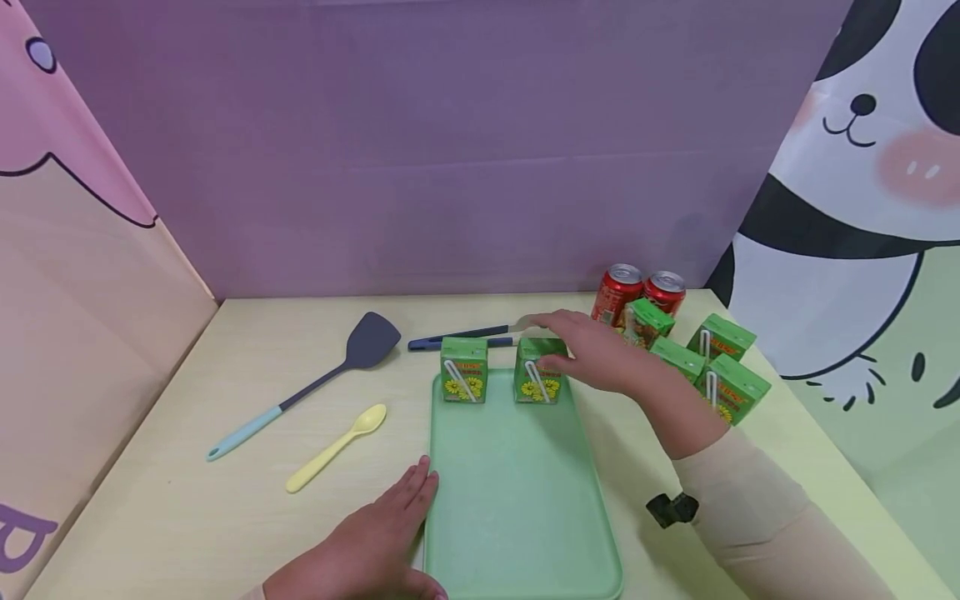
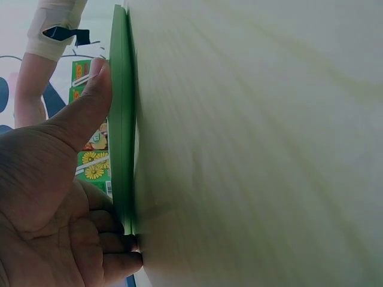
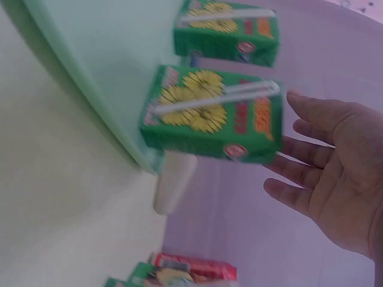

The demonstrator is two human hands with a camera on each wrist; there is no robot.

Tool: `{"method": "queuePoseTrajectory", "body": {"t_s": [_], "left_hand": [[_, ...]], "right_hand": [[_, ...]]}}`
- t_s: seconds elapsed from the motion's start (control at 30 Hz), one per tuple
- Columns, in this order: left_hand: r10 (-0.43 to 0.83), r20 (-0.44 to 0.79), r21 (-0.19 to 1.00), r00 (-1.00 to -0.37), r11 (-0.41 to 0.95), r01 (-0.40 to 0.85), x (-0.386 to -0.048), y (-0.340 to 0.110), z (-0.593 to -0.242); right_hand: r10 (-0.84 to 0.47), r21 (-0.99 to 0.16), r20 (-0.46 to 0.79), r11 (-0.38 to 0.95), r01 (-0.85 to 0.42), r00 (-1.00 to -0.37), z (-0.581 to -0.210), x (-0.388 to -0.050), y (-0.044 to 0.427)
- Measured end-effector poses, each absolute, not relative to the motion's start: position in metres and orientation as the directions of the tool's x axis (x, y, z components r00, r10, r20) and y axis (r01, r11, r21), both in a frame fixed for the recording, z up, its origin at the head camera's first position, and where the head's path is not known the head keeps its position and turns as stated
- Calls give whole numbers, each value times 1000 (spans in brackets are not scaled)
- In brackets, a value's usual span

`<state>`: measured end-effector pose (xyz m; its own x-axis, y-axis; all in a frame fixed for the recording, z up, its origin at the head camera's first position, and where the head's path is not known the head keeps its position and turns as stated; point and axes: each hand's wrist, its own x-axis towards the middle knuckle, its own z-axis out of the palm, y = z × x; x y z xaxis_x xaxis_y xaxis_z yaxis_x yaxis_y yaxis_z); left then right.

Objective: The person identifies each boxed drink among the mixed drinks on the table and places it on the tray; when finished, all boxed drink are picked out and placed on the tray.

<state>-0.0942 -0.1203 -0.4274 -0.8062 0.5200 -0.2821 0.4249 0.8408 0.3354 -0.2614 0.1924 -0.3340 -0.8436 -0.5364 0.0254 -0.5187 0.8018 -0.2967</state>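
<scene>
Two green drink cartons with yellow flowers and white straws stand at the far end of a light green tray [image 1: 525, 492]: one carton [image 1: 464, 371] at its left corner, the other carton [image 1: 537, 372] at its right. My right hand [image 1: 600, 354] is at the top of the right carton; in the right wrist view the hand [image 3: 341, 161] has its fingers loosely spread beside that carton [image 3: 212, 113], thumb near its top edge. My left hand [image 1: 375, 533] rests along the tray's left edge, and in the left wrist view its thumb [image 2: 90, 101] lies against the tray's side [image 2: 121, 131].
Right of the tray, several green cartons [image 1: 733, 388] stand in front of two red cans [image 1: 618, 292]. A dark spatula [image 1: 372, 341] with a blue handle and a yellow spoon [image 1: 337, 450] lie at the left. Dark-handled utensils [image 1: 480, 332] lie behind the tray.
</scene>
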Motion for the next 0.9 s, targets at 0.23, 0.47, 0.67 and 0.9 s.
{"method": "queuePoseTrajectory", "body": {"t_s": [0.23, 0.47, 0.67, 0.9], "left_hand": [[529, -265, 339, -806, 834, 435, -93, -121, -428], [533, -267, 347, -803, 830, 436, -94, -122, -427], [540, -269, 354, -797, 825, 439, -94, -122, -425], [536, -277, 350, -797, 829, 435, -94, -121, -425]], "right_hand": [[-419, -285, -4, 871, -401, -908, -312, -257, 227], [-315, -273, -47, 917, -291, -948, -302, -254, 263], [-242, -262, -103, 942, -209, -965, -310, -251, 294], [-191, -215, -179, 965, -151, -965, -324, -247, 316]]}}
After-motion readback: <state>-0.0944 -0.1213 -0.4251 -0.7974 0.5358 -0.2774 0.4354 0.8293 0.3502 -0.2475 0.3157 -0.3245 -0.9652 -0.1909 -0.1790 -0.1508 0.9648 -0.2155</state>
